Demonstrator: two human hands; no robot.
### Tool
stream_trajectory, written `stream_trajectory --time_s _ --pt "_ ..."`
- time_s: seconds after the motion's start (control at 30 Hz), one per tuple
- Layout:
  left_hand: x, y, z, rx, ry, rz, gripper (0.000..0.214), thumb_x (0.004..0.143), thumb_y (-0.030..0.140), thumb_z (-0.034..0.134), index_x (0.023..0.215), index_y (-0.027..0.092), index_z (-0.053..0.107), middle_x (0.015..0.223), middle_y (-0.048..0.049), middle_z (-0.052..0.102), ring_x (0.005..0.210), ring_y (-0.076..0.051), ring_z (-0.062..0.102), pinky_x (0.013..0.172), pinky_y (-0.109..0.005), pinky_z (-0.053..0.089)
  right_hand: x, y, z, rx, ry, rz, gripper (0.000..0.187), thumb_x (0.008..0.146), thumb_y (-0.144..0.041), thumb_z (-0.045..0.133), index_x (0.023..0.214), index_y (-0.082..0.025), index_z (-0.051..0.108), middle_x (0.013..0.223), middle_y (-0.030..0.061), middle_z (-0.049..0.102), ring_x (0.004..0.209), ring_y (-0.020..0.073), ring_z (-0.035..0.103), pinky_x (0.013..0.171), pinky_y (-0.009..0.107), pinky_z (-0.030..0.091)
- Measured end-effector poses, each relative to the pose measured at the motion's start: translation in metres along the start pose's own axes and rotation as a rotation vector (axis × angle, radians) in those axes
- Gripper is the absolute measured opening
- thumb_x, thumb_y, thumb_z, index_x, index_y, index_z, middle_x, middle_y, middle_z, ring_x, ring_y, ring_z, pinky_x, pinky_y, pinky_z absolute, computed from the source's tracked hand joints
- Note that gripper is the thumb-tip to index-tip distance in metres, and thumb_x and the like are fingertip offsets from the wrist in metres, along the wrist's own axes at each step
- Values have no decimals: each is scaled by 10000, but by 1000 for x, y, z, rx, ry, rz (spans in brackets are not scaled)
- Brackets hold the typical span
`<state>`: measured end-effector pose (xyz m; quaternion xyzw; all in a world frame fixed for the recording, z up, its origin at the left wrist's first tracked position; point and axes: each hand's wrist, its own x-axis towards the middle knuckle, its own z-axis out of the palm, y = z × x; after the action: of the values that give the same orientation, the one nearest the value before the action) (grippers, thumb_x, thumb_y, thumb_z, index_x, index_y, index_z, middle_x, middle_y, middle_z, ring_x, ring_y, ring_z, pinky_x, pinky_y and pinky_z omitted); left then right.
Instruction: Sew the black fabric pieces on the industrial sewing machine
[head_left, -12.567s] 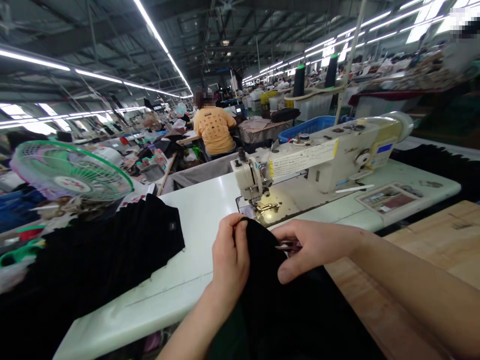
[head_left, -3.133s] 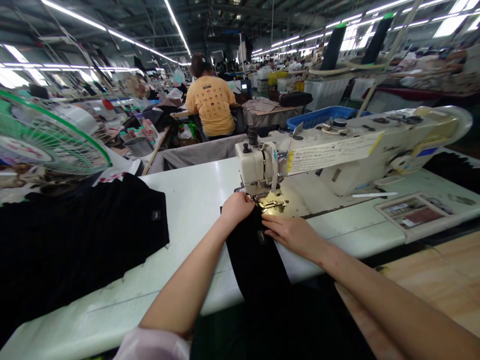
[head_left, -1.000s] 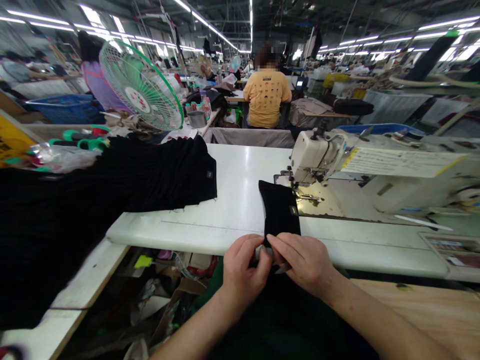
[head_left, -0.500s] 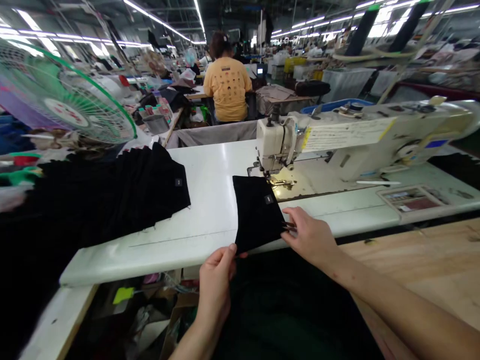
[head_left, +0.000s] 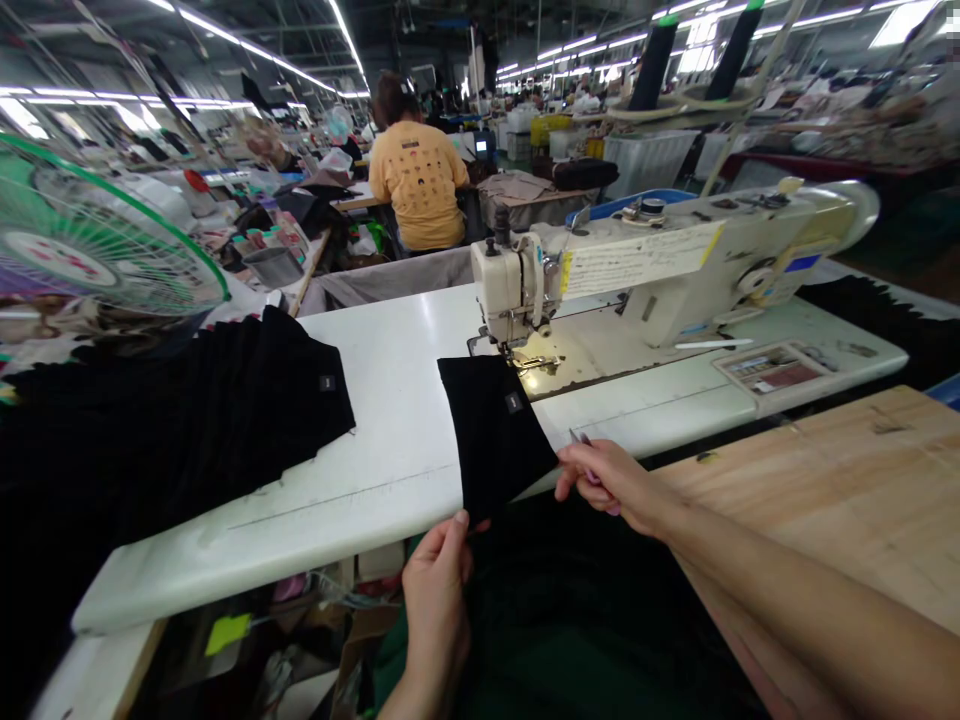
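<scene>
A black fabric piece (head_left: pixel 491 440) with a small grey label (head_left: pixel 514 402) lies on the sewing table, its far edge by the needle area of the sewing machine (head_left: pixel 517 290). Its near left corner is pinched between the thumb and fingers of my left hand (head_left: pixel 437 580), at the table's front edge. My right hand (head_left: pixel 611 480) is closed around thread snips (head_left: pixel 592 476) with metal tips and a pinkish handle. Its fingertips are at the fabric's right edge; whether they also grip the cloth, I cannot tell.
A pile of black fabric pieces (head_left: pixel 247 400) covers the table's left end. A green fan (head_left: pixel 97 240) stands behind it. To the right are a wooden board (head_left: pixel 825 490) and a small inset tray (head_left: pixel 776 368). A person in a yellow shirt (head_left: pixel 420 180) sits ahead.
My view has swung right, so the scene sits further left. My right hand has turned, and the snips' tips now point up, away from the cloth. My left hand keeps its pinch.
</scene>
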<state>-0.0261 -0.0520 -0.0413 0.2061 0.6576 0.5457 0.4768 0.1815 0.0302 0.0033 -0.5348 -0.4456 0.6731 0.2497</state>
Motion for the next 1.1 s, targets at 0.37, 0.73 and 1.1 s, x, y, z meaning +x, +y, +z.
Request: stream_trajectory --time_s 0.37,0.73,1.1 --pt "2 30 -18 613 40 648 261 820 436 671 755 187 713 600 7 563 543 -138 477 553 -256 385 6 -6 0 -66 22 18 213 820 -328 586 690 -160 574 522 -4 627 306 27 247 320 191 127" --pt "13 38 65 1266 -304 1480 77 878 143 622 937 190 638 920 -48 663 822 -217 563 700 -364 405 10 0 -8 -52 -79 44 300 835 -418 594 687 -157 583 464 -34 549 309 33 208 336 206 111" --pt "21 61 65 1201 -422 1264 55 859 159 654 828 203 669 807 -21 676 774 -204 588 678 -353 415 12 7 -28 -1279 105 -1165 158 927 -142 492 994 -161 634 1032 76 667 739 148 624 588 251 432"
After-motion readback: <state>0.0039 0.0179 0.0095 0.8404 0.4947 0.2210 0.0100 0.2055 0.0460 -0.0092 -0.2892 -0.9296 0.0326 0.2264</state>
